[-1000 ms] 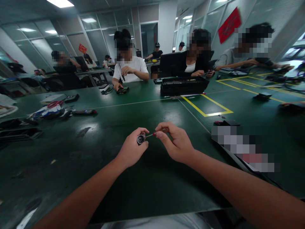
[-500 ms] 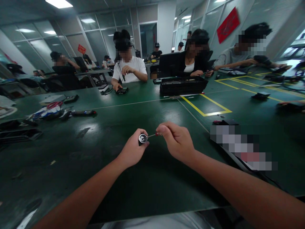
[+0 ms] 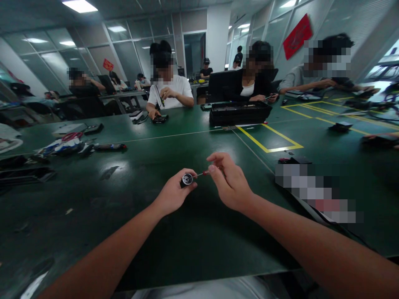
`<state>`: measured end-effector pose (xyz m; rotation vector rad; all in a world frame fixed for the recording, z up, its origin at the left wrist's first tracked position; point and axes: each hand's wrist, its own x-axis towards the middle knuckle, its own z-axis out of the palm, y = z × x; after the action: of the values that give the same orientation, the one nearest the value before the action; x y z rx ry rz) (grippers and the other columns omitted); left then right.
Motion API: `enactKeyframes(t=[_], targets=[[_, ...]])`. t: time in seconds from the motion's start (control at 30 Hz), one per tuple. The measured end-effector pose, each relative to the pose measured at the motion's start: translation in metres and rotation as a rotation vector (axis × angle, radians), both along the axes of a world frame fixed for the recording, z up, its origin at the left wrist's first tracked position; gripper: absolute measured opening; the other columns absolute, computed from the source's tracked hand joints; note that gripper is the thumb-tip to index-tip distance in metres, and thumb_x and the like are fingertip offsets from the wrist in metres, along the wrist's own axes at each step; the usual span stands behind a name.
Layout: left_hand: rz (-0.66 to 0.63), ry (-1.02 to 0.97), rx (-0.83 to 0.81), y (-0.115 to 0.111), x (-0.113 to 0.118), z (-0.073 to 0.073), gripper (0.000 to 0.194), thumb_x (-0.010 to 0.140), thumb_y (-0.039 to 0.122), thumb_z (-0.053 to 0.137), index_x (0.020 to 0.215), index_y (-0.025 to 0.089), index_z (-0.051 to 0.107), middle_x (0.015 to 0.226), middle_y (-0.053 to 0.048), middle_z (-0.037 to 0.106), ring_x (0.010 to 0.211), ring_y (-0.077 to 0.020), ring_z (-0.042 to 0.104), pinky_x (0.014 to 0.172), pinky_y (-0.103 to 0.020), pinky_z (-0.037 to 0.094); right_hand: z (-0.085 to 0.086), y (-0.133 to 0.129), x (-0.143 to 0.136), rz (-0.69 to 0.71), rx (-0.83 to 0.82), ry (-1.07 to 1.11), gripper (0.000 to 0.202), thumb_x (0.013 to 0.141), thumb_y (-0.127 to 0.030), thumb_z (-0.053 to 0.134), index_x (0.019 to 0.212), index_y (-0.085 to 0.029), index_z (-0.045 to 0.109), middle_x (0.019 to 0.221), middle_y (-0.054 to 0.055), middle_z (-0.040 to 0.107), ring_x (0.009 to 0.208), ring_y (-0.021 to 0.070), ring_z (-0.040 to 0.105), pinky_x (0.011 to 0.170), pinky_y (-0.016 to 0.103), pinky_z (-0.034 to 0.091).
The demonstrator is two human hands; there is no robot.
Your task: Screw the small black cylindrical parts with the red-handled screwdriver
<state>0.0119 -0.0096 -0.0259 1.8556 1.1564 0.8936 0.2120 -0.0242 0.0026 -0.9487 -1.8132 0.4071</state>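
One screwdriver points from right hand to black cylinder.

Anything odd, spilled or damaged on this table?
A small pale scrap lies loose on the green tabletop, left of the left hand; farther back is a dark patch, its cause unclear. The held cylinder and screwdriver show nothing odd.

Table: bin toward the far edge; cable pile on the left part, tool at its right; inward from the near edge, cylinder in left hand, screwdriver in right hand at cylinder's right.
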Motion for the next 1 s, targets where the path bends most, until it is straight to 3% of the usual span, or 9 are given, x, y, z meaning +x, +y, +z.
enactKeyframes(t=[0.13, 0.23, 0.33, 0.4, 0.6, 0.87, 0.93, 1.0], targets=[[0.015, 0.089, 0.004, -0.002, 0.0, 0.002, 0.021, 0.09, 0.024, 0.061, 0.11, 0.023, 0.057, 0.101, -0.001, 0.062, 0.093, -0.0184, 0.059, 0.084, -0.032, 0.044, -0.002, 0.006, 0.0, 0.01, -0.067, 0.096, 0.014, 0.099, -0.032, 0.051, 0.104, -0.022, 0.06, 0.088, 0.003, 0.067, 0.079, 0.0169, 0.065, 0.071, 0.031, 0.049], [0.063, 0.163, 0.073, -0.004, -0.001, 0.007, 0.023, 0.091, 0.025, 0.06, 0.113, 0.022, 0.054, 0.098, -0.001, 0.061, 0.087, -0.0181, 0.058, 0.078, -0.032, 0.043, -0.006, 0.016, -0.001, 0.018, -0.232, 0.312, 0.021, 0.098, -0.039, 0.051, 0.099, -0.021, 0.061, 0.081, 0.002, 0.067, 0.072, 0.0161, 0.063, 0.068, 0.032, 0.05], [0.106, 0.177, 0.16, -0.002, -0.002, 0.009, 0.022, 0.091, 0.026, 0.06, 0.111, 0.02, 0.053, 0.098, -0.002, 0.061, 0.086, -0.018, 0.057, 0.077, -0.032, 0.042, -0.012, 0.03, -0.001, 0.123, -0.489, 0.633, 0.027, 0.094, -0.047, 0.054, 0.088, -0.021, 0.058, 0.071, -0.001, 0.061, 0.061, 0.0142, 0.058, 0.063, 0.032, 0.052], [0.12, 0.185, 0.173, 0.0, -0.004, 0.009, 0.018, 0.091, 0.027, 0.06, 0.107, 0.02, 0.054, 0.096, -0.002, 0.06, 0.085, -0.0179, 0.056, 0.077, -0.032, 0.042, -0.015, 0.035, -0.001, 0.127, -0.534, 0.715, 0.027, 0.092, -0.047, 0.057, 0.088, -0.021, 0.058, 0.07, -0.002, 0.059, 0.06, 0.0134, 0.057, 0.063, 0.031, 0.052], [0.126, 0.211, 0.153, 0.002, -0.004, 0.008, 0.014, 0.09, 0.026, 0.063, 0.101, 0.02, 0.057, 0.093, -0.001, 0.061, 0.082, -0.0177, 0.056, 0.074, -0.031, 0.041, -0.013, 0.023, -0.002, 0.045, -0.263, 0.43, 0.022, 0.099, -0.041, 0.051, 0.097, -0.021, 0.059, 0.078, 0.0, 0.064, 0.068, 0.0138, 0.059, 0.065, 0.03, 0.049], [0.104, 0.236, 0.144, 0.004, -0.005, 0.006, 0.015, 0.09, 0.028, 0.063, 0.102, 0.021, 0.058, 0.097, -0.003, 0.064, 0.087, -0.0198, 0.058, 0.078, -0.033, 0.043, -0.006, 0.012, -0.002, -0.01, -0.119, 0.16, 0.019, 0.101, -0.037, 0.048, 0.103, -0.022, 0.06, 0.081, 0.001, 0.069, 0.071, 0.0147, 0.065, 0.066, 0.029, 0.049], [0.098, 0.241, 0.144, 0.005, -0.007, 0.004, 0.015, 0.092, 0.029, 0.061, 0.104, 0.021, 0.057, 0.1, -0.003, 0.064, 0.088, -0.0199, 0.058, 0.078, -0.033, 0.043, -0.003, 0.011, -0.001, -0.042, -0.067, 0.055, 0.021, 0.099, -0.04, 0.054, 0.096, -0.022, 0.064, 0.075, 0.0, 0.069, 0.065, 0.0141, 0.064, 0.061, 0.027, 0.046], [0.096, 0.269, 0.161, 0.006, -0.008, 0.001, 0.015, 0.092, 0.029, 0.06, 0.105, 0.022, 0.057, 0.102, -0.003, 0.063, 0.09, -0.0204, 0.057, 0.08, -0.034, 0.043, -0.002, 0.011, 0.001, -0.112, 0.0, -0.044, 0.031, 0.094, -0.047, 0.061, 0.077, -0.021, 0.064, 0.06, -0.002, 0.061, 0.053, 0.012, 0.056, 0.053, 0.026, 0.039]])
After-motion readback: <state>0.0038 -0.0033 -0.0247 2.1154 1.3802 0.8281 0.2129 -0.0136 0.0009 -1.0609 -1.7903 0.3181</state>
